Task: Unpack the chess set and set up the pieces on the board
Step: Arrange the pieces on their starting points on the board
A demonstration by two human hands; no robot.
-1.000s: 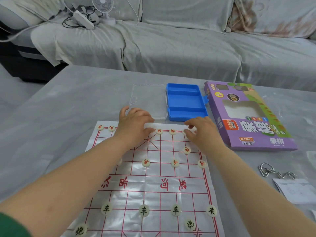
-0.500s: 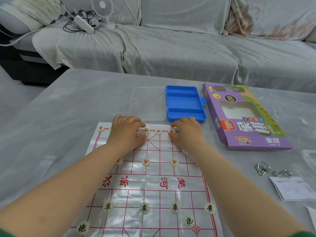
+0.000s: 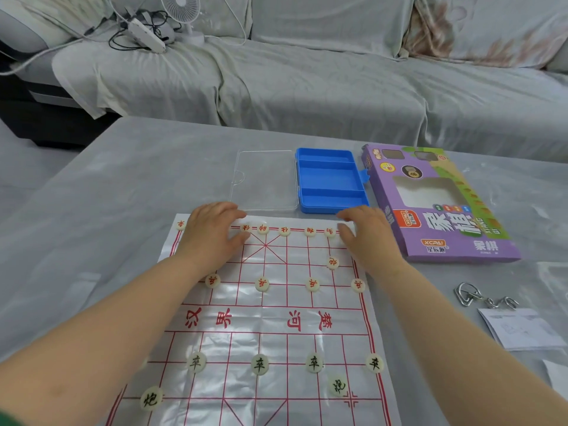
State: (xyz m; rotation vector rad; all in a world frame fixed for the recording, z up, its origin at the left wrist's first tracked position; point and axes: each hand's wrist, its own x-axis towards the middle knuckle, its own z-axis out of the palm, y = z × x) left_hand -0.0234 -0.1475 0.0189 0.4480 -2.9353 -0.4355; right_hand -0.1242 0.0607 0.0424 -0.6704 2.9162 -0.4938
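On grey-covered table [image 3: 123, 195], the board [image 3: 264, 336] is a thin glossy plastic sheet w/ red grid lines and big red chars across the mid band. It's creased, w/ glare patches. Pcs are small cream round discs. Red-char pcs [image 3: 284, 231] sit along the far edge row, 4 more in a row nearer, plus 1 single on the R side betw those rows. Black-char pcs [image 3: 259, 364]: row of 4 on the near half, 2 more closer to the near edge, one L and one R.

L hand [image 3: 212, 235] is palm down on the far-L part of the board, over part of the far row. Fingers bent, thumb just beside a red pc; can't tell if it grips anything. R hand [image 3: 365, 238] is palm down at the far-R corner, fingers loosely straight and pointing L, nothing held.

Beyond the board, clear lid [image 3: 264, 179] lies flat, joined side by side w/ blue tray [image 3: 330, 179], which has 3 compartments. Purple box [image 3: 436, 204] lies flat just R of the tray. Metal rings [image 3: 482, 298] and paper leaflet [image 3: 519, 327] are further R.
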